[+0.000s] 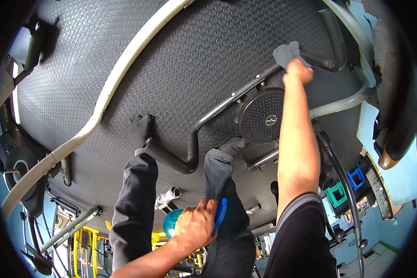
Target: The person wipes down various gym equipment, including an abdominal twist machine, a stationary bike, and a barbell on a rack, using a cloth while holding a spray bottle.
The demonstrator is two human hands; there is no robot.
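Observation:
My left hand (197,224) is closed around a spray bottle with a blue trigger (220,216) and a teal body (172,223), held low in front of my legs. Much of the bottle is hidden behind the fingers. Farther out, my right arm is stretched forward, and my right hand (299,73) grips a grey cloth (287,54). The cloth lies against the bent black metal bar (231,98), close to its far padded handle (333,39). Beside this bar, partly behind my right forearm, is a round black studded twist disc (260,116).
Black studded rubber matting (180,69) covers the floor. A pale curved frame tube (111,88) sweeps across the left side. An exercise machine (23,169) stands at far left. Green (337,194) and blue (356,177) plastic items are at right. My feet stand near the bar's near handle (169,157).

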